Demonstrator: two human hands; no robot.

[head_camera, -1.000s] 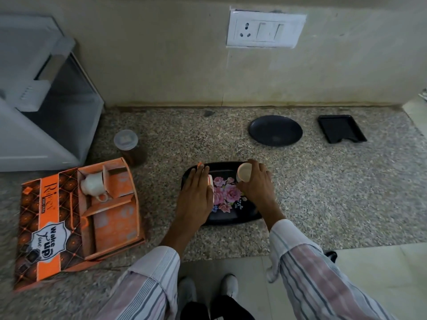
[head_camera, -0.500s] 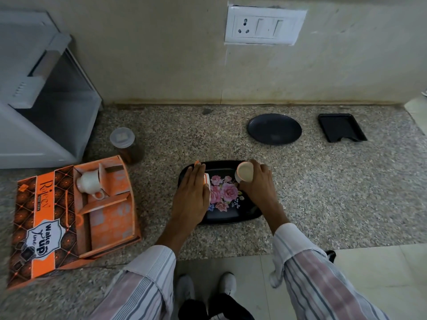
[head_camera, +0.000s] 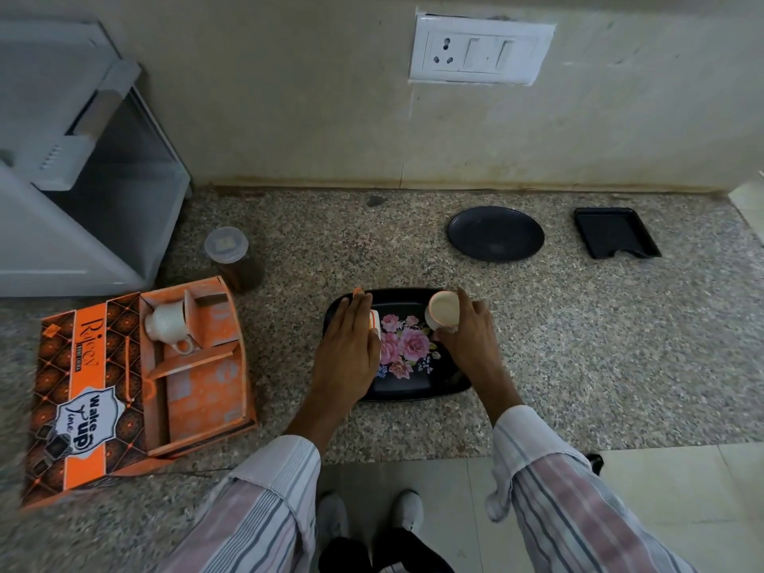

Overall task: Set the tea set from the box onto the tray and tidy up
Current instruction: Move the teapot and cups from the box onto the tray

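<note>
**Both hands at the floral tray**

The orange box [head_camera: 136, 390], one cup [head_camera: 167, 324] inside, is seen at the worktop's left front. On the tray [head_camera: 413, 386] near the front edge, a cup [head_camera: 443, 308] is gripped by the right hand [head_camera: 467, 337]; the left hand [head_camera: 347, 349] is laid flat-fingered over a second cup [head_camera: 374, 320].

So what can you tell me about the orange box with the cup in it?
The orange box looks like cardboard and lies open on the speckled counter, left of the flowered tray. Its lid side has a dark diamond pattern, an orange stripe and a badge reading "Wake up". The inside is split by orange dividers into compartments. One white cup lies tipped in the top compartment; the other compartments look empty. Neither hand touches it. A brown jar stands just behind it.
</note>
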